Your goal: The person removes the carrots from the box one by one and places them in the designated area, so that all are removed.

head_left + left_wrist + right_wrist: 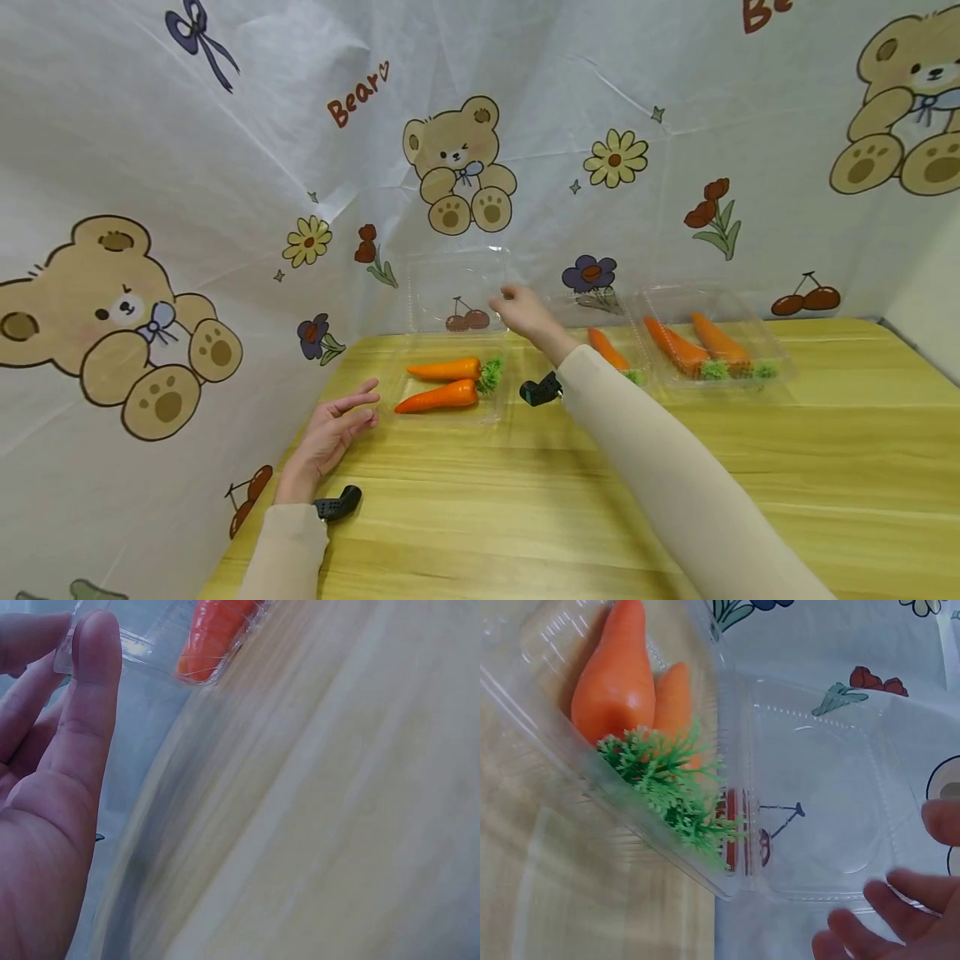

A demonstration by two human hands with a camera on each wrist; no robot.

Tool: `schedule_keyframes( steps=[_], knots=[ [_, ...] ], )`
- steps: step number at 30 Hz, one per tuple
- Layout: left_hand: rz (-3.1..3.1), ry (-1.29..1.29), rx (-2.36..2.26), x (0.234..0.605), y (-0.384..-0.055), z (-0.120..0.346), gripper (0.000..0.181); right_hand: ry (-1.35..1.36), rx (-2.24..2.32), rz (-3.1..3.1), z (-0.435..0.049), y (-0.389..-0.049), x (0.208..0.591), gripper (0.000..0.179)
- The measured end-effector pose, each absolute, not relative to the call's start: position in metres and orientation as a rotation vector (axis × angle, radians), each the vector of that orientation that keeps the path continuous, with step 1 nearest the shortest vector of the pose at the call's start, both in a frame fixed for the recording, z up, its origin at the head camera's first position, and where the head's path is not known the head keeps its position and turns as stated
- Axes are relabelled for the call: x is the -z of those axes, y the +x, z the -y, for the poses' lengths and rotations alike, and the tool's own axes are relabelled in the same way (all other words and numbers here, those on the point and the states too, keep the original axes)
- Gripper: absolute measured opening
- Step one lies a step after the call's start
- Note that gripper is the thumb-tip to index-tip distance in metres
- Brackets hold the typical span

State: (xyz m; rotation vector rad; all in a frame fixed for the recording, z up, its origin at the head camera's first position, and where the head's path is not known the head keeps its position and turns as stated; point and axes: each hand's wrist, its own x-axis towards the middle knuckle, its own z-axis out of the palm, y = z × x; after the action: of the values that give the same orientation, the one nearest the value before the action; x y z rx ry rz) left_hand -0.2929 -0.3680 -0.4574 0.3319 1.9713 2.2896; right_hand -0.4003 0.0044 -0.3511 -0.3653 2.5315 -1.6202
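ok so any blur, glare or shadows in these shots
Head: mostly clear, a soft shadow on the table below the right sleeve; left wrist: table grain looks smeared, a bright glare patch on the clear box; right wrist: dim and bluish, small glints on the box.

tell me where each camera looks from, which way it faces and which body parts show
Head: on the head, facing forward and down at the table, open container and printed sheet; the left hand, right hand and sleeves show.
Left wrist: on the left wrist, facing the table and the open container's corner; only the left hand shows.
Right wrist: on the right wrist, facing that container's two carrots and raised lid; only part of the right hand shows.
Head and right wrist share the carrots, lid and right hand.
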Motion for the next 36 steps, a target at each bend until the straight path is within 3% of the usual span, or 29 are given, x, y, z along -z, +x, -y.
schedule_keyframes(
  steps=[10,36],
  knots=[
    [-1.972,0.318,-2.313,0.461,-0.290,0.370,0.034,-0.694,1.336,-2.505,0.014,-0.401,0.351,0.039],
    [-1.979,0.285,-2.287,0.458,-0.292,0.367,0.036,-0.719,1.107,-2.513,0.047,-0.400,0.382,0.036]
  ],
)
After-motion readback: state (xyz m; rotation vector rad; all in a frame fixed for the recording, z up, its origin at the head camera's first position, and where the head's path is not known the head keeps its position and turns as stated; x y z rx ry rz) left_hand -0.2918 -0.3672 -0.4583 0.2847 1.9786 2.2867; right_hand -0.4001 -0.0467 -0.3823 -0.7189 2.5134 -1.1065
